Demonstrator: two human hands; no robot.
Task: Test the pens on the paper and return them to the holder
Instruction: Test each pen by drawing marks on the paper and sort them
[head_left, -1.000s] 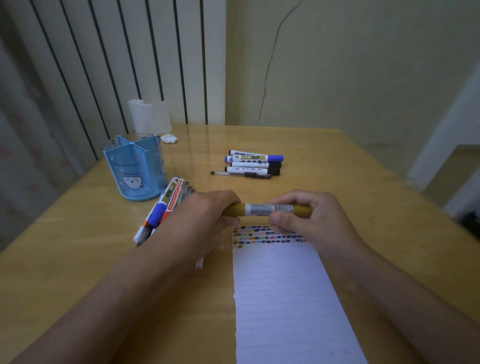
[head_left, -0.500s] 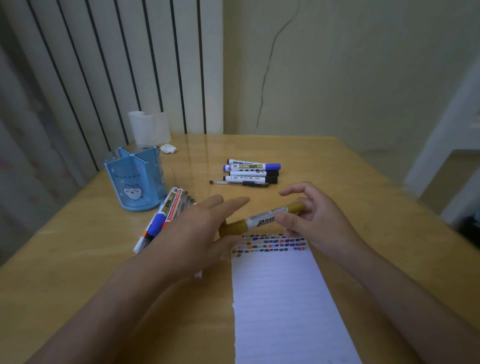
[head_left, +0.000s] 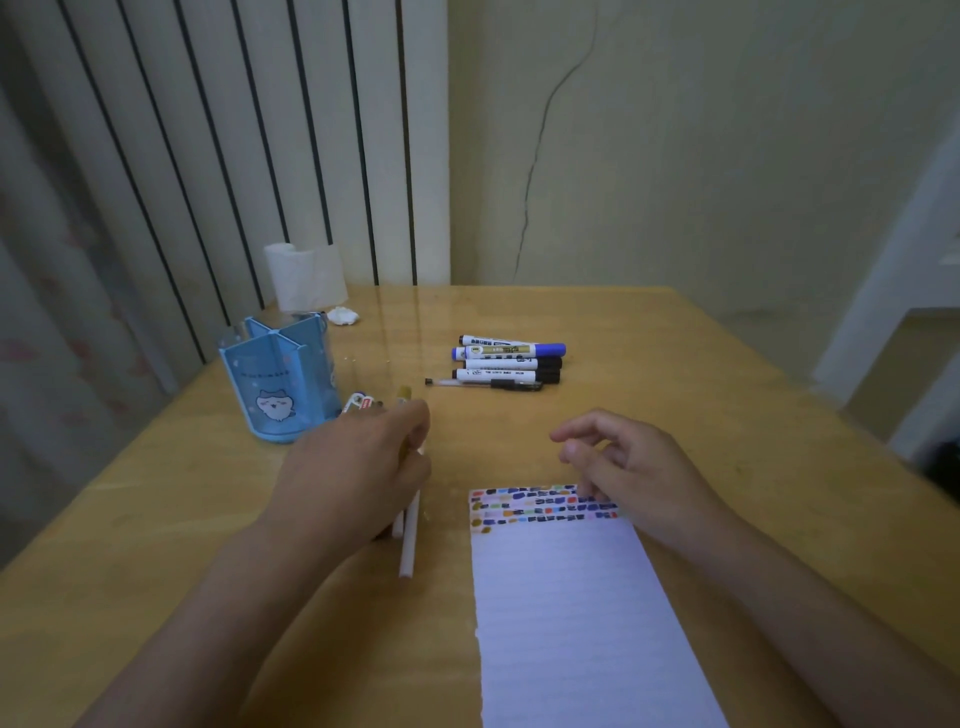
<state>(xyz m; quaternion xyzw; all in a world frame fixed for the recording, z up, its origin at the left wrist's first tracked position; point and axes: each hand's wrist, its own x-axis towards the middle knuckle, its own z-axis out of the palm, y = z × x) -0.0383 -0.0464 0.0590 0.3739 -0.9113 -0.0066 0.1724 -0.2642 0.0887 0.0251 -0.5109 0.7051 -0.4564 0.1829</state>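
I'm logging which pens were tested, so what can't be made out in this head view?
- Gold marker: only its far end shows; the left hand covers the rest.
- Pens beside the holder: mostly under that hand, count unclear.
- Marker labels: print too small to read.
- Holder compartments: the walls hide their contents.
- Paper: near end cut off by the bottom edge; the right hand hides some swatches.
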